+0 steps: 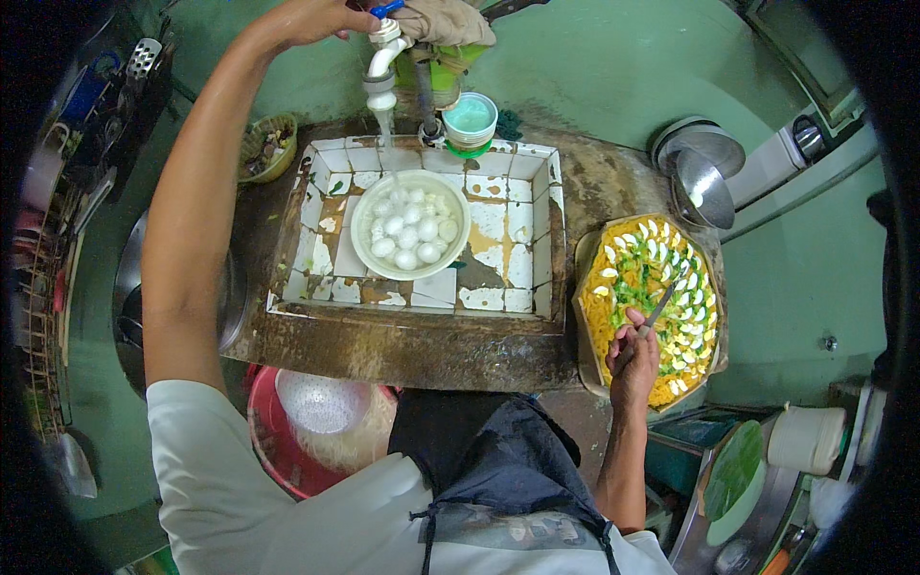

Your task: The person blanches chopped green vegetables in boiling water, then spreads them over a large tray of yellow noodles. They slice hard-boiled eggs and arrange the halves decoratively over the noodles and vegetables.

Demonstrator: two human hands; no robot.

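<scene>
My left hand [353, 20] reaches up to the blue handle [388, 8] of the white plastic faucet [383, 68], fingers around it. Water runs from the spout into a pale round bowl [365, 253] of white eggs [407, 236], which stands in the worn tiled sink [503, 295]. On the right, my right hand [634, 358] grips a small knife [663, 303], its blade angled up and away. Beneath the knife lies an octagonal tray [591, 352] of yellow-orange noodles [600, 309], topped with chopped greens [632, 291] and sliced boiled eggs [696, 298].
Behind the sink is a tub of turquoise paste [470, 115]. A basket of scraps [269, 154] sits at the left and metal bowls [704, 176] at the back right. A red basin [269, 438] with a white colander [323, 402] is below the counter edge.
</scene>
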